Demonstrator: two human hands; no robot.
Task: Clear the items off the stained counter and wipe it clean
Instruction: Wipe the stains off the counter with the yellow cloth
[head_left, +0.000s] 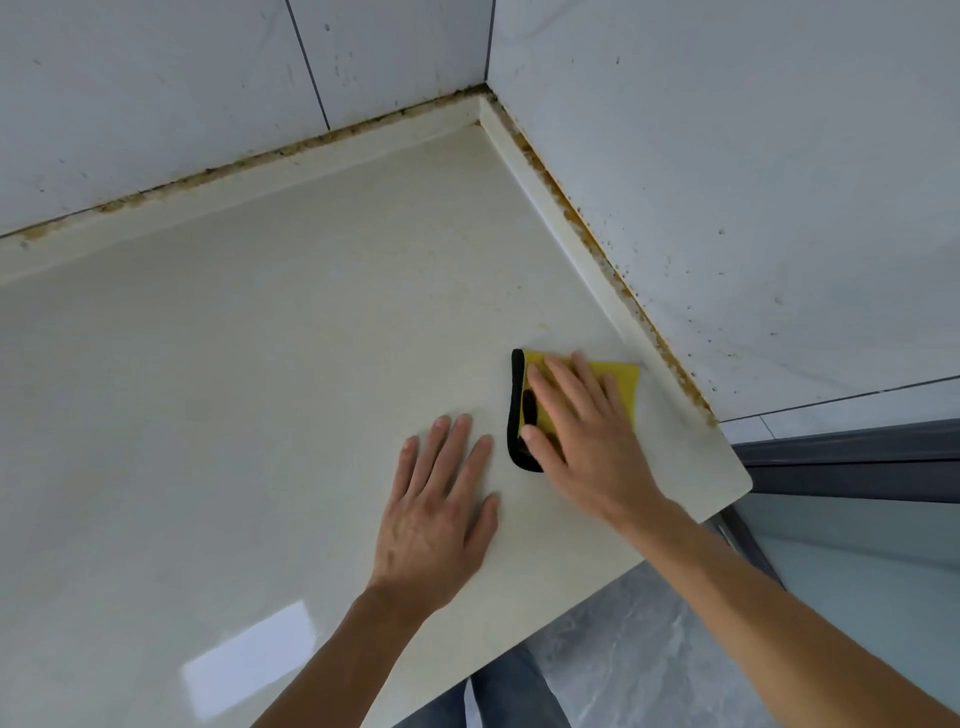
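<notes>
A cream counter fills most of the view, with nothing standing on it. A folded yellow cloth with a black edge lies flat near the counter's right end. My right hand presses down on the cloth with fingers spread, covering most of it. My left hand rests flat on the bare counter just left of the cloth, fingers apart, holding nothing. A faint yellowish stain shows on the counter beyond the cloth.
Brown grime lines the seam where the counter's raised back lip meets the tiled walls, along both the back and the right side. The walls carry small dark specks. The counter's rounded corner ends at a dark door frame; grey floor lies below.
</notes>
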